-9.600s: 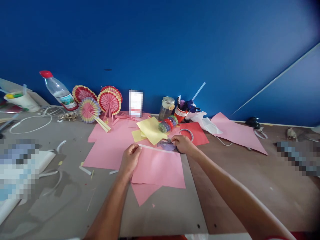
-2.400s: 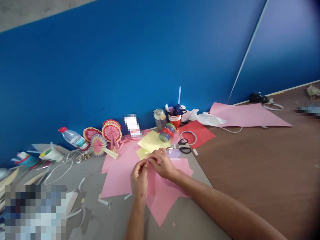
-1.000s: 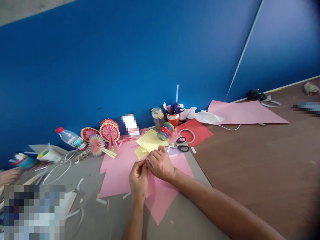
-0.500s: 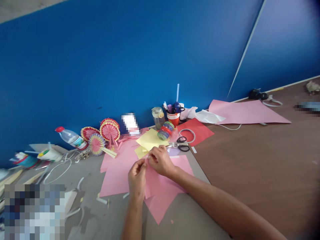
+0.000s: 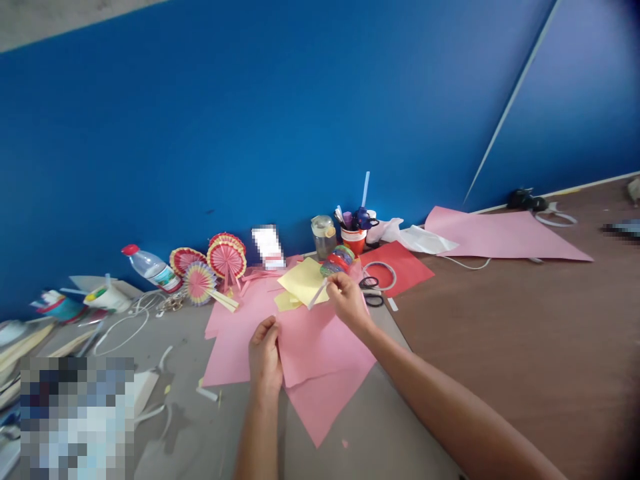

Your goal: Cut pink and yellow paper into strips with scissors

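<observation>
My left hand (image 5: 265, 357) pinches the left edge of a pink sheet of paper (image 5: 313, 350), which lies over more pink paper (image 5: 325, 417). My right hand (image 5: 349, 301), fingers closed, holds up a thin white strip (image 5: 318, 294) by one end, above yellow sheets (image 5: 300, 280). Just beyond the right hand are black-handled scissors (image 5: 373, 293), their blades mostly hidden by it. Rolls of coloured tape (image 5: 336, 261) stand behind the yellow sheets.
Folded paper fans (image 5: 227, 257), a red-capped bottle (image 5: 150, 269) and a blurred phone (image 5: 269, 247) stand along the blue wall. A red cup of tools (image 5: 353, 240), a jar (image 5: 324, 237) and red paper (image 5: 403, 267) sit at centre right. Large pink paper (image 5: 505, 233) lies farther right.
My hands were together at the pink paper's edge; my right hand has moved away right and up with the white strip. The pink sheet now lies flatter, and the view has shifted slightly.
</observation>
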The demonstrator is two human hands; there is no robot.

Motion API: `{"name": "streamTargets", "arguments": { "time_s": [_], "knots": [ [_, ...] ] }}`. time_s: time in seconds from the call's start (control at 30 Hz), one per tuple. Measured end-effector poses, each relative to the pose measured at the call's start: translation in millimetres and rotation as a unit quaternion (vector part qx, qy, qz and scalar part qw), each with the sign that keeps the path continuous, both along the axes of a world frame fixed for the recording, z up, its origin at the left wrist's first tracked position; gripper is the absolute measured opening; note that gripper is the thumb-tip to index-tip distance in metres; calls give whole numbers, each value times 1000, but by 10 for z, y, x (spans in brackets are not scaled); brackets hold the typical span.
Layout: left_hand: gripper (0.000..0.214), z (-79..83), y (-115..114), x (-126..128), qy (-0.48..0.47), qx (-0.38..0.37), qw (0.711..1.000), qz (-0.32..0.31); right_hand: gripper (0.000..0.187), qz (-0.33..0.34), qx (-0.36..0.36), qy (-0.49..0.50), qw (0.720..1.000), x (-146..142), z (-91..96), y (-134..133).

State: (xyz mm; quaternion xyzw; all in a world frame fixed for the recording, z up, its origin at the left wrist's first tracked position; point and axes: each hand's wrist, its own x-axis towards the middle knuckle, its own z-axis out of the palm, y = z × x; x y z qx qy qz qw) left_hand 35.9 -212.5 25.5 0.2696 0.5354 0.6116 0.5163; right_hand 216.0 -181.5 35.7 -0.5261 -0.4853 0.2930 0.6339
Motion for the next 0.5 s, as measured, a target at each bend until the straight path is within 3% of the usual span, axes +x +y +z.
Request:
{"name": "streamTargets", "arguments": {
  "time_s": [0.27, 0.5],
  "knots": [
    [37, -105, 100, -124, -8, -17, 999, 28, 8, -63, -39, 48, 996, 497, 111, 52],
    [36, -107, 109, -148, 0, -27, 999, 20, 10, -144, -56, 74, 985, 1077, 204, -75]
  ]
}}
